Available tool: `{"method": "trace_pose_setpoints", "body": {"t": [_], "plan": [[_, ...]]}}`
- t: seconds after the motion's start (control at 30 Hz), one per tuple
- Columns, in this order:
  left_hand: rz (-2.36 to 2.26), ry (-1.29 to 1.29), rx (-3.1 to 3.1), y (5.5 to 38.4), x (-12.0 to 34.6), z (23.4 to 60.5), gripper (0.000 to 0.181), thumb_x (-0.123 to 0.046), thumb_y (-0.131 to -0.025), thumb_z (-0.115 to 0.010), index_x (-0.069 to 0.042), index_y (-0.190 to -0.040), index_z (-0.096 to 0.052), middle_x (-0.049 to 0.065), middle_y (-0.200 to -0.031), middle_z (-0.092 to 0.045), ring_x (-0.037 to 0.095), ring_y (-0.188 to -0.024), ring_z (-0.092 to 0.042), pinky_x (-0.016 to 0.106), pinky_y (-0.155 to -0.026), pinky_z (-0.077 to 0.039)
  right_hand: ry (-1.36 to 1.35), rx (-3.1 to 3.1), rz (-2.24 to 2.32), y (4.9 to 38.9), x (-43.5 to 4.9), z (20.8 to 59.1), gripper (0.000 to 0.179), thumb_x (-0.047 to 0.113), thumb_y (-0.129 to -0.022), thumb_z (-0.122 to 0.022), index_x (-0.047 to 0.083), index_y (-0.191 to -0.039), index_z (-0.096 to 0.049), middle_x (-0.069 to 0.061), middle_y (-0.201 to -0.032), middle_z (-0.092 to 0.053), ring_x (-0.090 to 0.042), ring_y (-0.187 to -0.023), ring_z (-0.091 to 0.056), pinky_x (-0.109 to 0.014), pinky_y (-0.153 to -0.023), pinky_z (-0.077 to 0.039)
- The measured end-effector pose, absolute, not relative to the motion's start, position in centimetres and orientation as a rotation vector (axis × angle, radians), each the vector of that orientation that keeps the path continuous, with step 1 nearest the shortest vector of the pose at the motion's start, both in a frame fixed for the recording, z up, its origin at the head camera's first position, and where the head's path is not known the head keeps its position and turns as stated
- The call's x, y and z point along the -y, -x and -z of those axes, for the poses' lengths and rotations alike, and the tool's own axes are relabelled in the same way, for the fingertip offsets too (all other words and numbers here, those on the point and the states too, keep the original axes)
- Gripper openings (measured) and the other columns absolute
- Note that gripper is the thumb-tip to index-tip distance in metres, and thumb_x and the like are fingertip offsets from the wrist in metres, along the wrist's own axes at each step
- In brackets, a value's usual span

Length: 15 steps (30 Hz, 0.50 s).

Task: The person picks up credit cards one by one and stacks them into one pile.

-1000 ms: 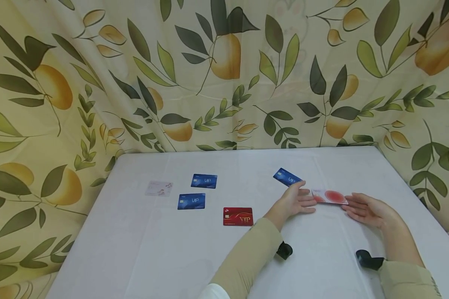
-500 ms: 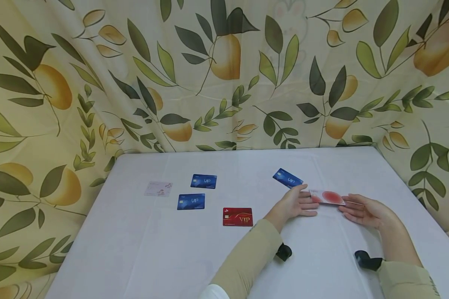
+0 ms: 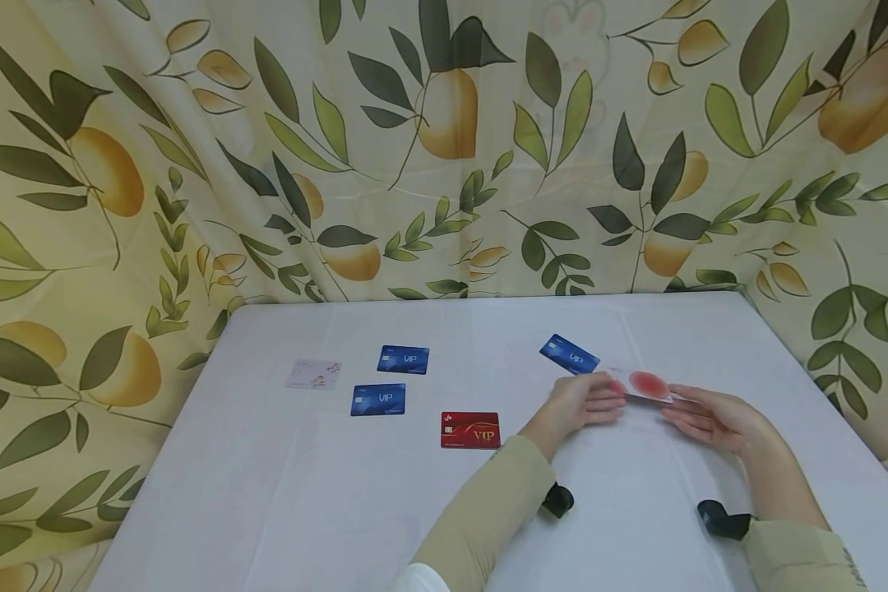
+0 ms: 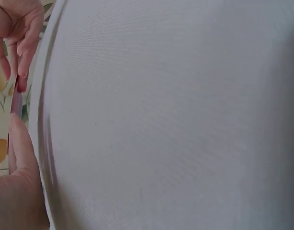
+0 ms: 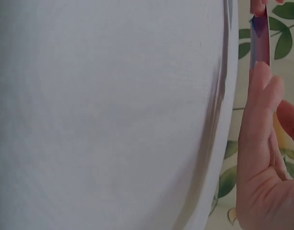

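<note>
The thin white card with a large red-pink disc (image 3: 647, 384) is raised off the table, spanning the gap between your two hands, level or nearly so. Your left hand (image 3: 585, 400) grasps its left end, the thumb over the top and the fingers beneath. Your right hand (image 3: 721, 419) has its fingertips at the other end, the fingers fairly straight; you support that end, but I cannot tell whether your thumb closes on it. Seen from both wrists, the card is nearly edge-on, its coloured underside partly showing.

Just beyond your left hand lies a blue VIP card (image 3: 568, 353) with a chip, set at a slant. A red VIP card with gold lettering (image 3: 470, 430) lies flat beside your left beige sleeve (image 3: 492, 514). Farther left you have two more blue VIP cards, an upper one (image 3: 403, 359) and a lower one (image 3: 378, 400), apart from each other. Beyond them, farthest left, is a pale card with small pink flowers (image 3: 314, 374).

All these rest on the white cloth-covered table (image 3: 303, 493). Behind it hangs a cream curtain (image 3: 444, 107) printed with orange fruit and green leaves.
</note>
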<state>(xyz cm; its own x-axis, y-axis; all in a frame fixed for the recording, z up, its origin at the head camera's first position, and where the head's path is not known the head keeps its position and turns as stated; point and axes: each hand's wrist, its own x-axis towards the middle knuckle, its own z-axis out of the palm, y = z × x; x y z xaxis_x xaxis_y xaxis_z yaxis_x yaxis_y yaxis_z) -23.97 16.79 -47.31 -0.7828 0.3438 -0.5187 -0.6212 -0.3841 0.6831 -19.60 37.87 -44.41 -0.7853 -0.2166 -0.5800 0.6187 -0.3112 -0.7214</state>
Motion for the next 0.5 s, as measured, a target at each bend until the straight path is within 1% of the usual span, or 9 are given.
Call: {"method": "trace_pose_setpoints", "body": {"t": [0.1, 0.3, 0.4, 0.5], "plan": [[-2.206, 0.408, -1.300, 23.8, -16.8, 47.2, 0.018, -0.009, -0.084, -0.063, -0.002, -0.100, -0.065, 0.018, -0.082, -0.068, 0.031, -0.080, -0.067, 0.045, -0.073, -0.055, -0.545, -1.443, 2.136, 19.6, -37.4, 44.3, 0.023, 0.024, -0.092, -0.054, 0.020, -0.080, -0.073, -0.003, -0.083, -0.070, -0.019, -0.081, -0.068, -0.030, -0.078, -0.054], [-2.273, 0.427, -1.343, 23.6, -16.6, 47.1, 0.027, -0.003, -0.080, -0.065, -0.002, -0.107, -0.063, 0.016, -0.080, -0.069, 0.030, -0.076, -0.068, 0.042, -0.067, -0.056, -0.582, -1.497, 2.158, 19.5, -36.3, 44.2, 0.019, 0.024, -0.090, -0.058, 0.023, -0.077, -0.072, 0.001, -0.080, -0.070, -0.016, -0.077, -0.069, -0.028, -0.073, -0.055], [-2.299, 0.456, -1.375, 23.5, -16.4, 47.0, 0.027, 0.001, -0.078, -0.065, -0.002, -0.106, -0.065, 0.015, -0.079, -0.069, 0.030, -0.074, -0.068, 0.041, -0.064, -0.056, -0.552, -1.505, 2.178, 19.4, -35.7, 44.1, 0.019, 0.020, -0.090, -0.058, 0.023, -0.077, -0.071, 0.003, -0.081, -0.070, -0.015, -0.077, -0.069, -0.027, -0.071, -0.055], [-2.292, 0.495, -1.414, 23.6, -16.1, 47.1, 0.025, 0.001, -0.078, -0.066, -0.004, -0.103, -0.067, 0.013, -0.077, -0.069, 0.027, -0.072, -0.068, 0.039, -0.063, -0.057, -0.552, -1.520, 2.187, 19.4, -35.0, 44.0, 0.019, 0.017, -0.090, -0.058, 0.024, -0.077, -0.071, 0.004, -0.080, -0.070, -0.014, -0.076, -0.069, -0.025, -0.070, -0.055]]}}
